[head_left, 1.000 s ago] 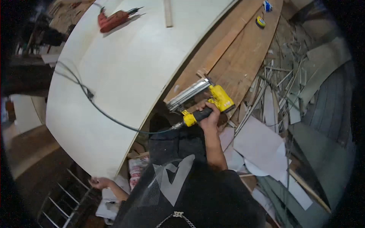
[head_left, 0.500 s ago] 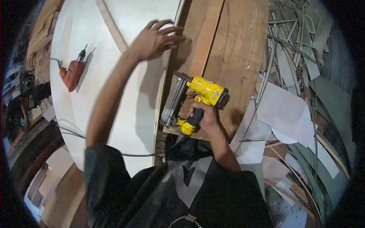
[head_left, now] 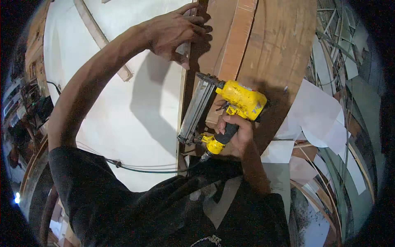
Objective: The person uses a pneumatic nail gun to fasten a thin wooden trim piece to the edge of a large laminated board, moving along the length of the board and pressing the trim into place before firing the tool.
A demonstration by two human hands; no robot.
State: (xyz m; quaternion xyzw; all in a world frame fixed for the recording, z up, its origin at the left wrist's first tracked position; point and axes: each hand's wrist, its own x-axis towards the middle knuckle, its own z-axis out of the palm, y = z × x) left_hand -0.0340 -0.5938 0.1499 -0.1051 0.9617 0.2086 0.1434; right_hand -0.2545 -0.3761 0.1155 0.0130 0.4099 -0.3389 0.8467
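Note:
My right hand [head_left: 238,131] is wrapped round the black grip of a yellow pneumatic nail gun [head_left: 242,99]. The gun's nose points up and to the left, close to the right edge of a large white panel [head_left: 164,90]. A dark air hose [head_left: 152,171] runs from the grip's lower end leftward across the panel. My left hand [head_left: 177,35] lies over that same edge, farther away, with fingers spread and reaching past it. Whether its fingertips press on the edge is hard to see.
A brown wooden board [head_left: 284,45] lies right of the panel, with a long narrow strip [head_left: 236,41] on it. A wooden batten [head_left: 92,24] rests on the panel at the upper left. Offcut sheets [head_left: 317,111] and thin strips pile up on the right.
My left hand has moved a little farther along the panel edge. The nail gun has shifted slightly right in view. The red drill seen earlier on the panel no longer shows, my left arm covering that area.

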